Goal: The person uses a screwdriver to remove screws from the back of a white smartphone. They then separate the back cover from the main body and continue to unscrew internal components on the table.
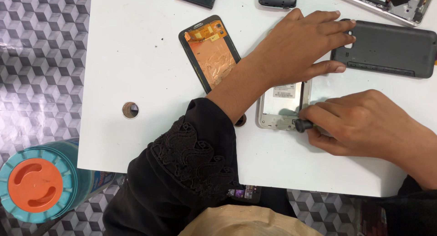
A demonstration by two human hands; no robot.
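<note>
Unscrewing step: left hand [300, 47] lies flat, fingers spread, pinning the open phone [283, 106] to the white desk [145, 81]. Right hand [364, 122] pinches a screwdriver [302, 125] at the phone's bottom edge. Next needs steady downward pressure, tip kept seated.

Your left hand [298, 47] lies flat over the top of the opened phone frame [283, 106], fingertips touching the dark back cover [387, 49]. Your right hand [364, 122] pinches a small black screwdriver [302, 124] at the frame's lower edge. A copper-backed screen [210, 52] sits left of the frame.
</note>
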